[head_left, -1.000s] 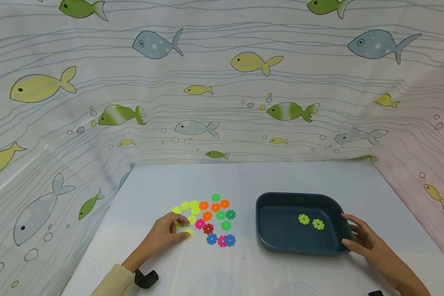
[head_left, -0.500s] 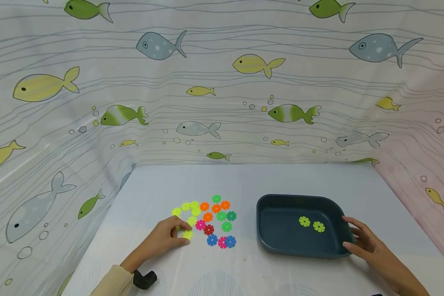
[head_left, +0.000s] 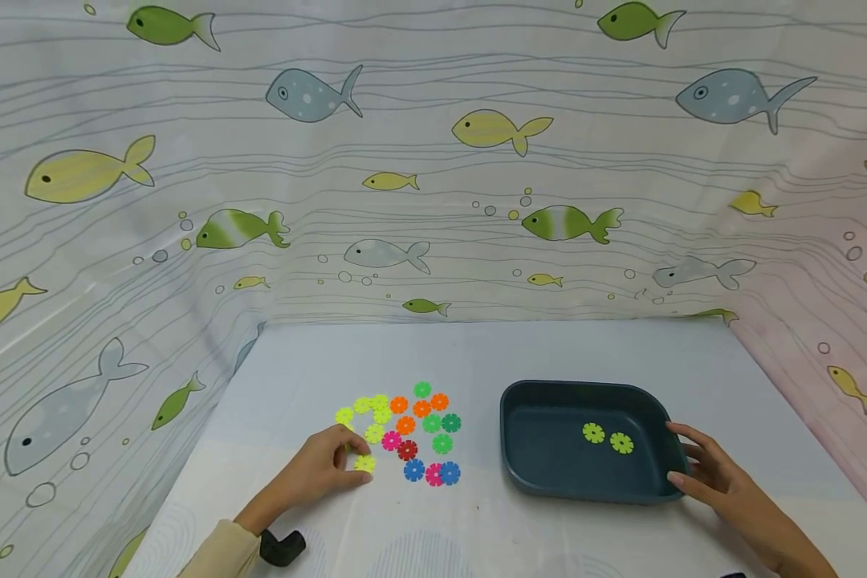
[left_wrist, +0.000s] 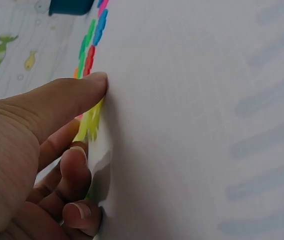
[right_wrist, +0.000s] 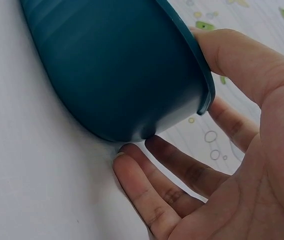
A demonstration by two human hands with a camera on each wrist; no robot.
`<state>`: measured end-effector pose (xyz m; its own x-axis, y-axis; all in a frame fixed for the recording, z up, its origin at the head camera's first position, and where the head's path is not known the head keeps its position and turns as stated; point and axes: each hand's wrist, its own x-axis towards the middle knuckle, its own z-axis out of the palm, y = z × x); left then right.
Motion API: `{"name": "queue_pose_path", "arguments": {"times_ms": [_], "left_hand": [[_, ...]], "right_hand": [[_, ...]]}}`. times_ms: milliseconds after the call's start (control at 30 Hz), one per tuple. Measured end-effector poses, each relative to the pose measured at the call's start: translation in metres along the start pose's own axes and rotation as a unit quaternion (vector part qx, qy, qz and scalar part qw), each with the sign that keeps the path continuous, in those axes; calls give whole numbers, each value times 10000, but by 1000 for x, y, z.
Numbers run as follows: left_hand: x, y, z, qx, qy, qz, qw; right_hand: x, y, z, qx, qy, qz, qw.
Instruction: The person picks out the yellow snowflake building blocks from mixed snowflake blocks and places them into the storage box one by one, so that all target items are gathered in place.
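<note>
Fish-print sheeting [head_left: 477, 193] lines the back and both sides, with the white surface [head_left: 470, 349] in front of it. Flower-edged discs lie clustered left of centre: other yellow discs [head_left: 380, 416] on the left side, some partly behind the left hand [head_left: 325, 461]; orange discs [head_left: 405, 425] next to them; green discs [head_left: 442, 443] on the right; a red disc [head_left: 408, 449] beside a pink disc [head_left: 391, 440]; a blue disc [head_left: 449, 473] overlapping a second pink disc [head_left: 432, 475] at the near edge. Two yellow discs [head_left: 621, 443] sit inside the dark teal tray [head_left: 559, 466], towards its right side.

Left hand comes in low from the left, beige sleeve [head_left: 220, 550] at the wrist — thumb and index finger pinch a yellow disc [head_left: 364, 464] at the cluster's near-left corner, other fingers curled under. Right hand [head_left: 722, 479] holds the tray's right end, thumb at the rim, fingers spread along the outer wall.

Open surface runs between cluster and tray, and behind both back to the sheeting. Tray walls are raised all round, top open; its left wall faces the cluster.
</note>
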<state>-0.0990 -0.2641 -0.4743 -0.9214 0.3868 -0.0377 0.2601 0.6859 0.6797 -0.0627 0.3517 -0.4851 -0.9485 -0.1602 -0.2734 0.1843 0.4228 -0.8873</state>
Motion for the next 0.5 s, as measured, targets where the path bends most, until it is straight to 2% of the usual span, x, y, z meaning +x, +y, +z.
{"name": "queue_pose_path", "arguments": {"times_ms": [267,500], "left_hand": [[1,2,0,-59,87,-61,9999],[2,4,1,-25,338,6,9994]], "right_hand": [[1,-4,-1,118,-70,14,9999],[-1,-5,0,103,-42,1,9999]]}}
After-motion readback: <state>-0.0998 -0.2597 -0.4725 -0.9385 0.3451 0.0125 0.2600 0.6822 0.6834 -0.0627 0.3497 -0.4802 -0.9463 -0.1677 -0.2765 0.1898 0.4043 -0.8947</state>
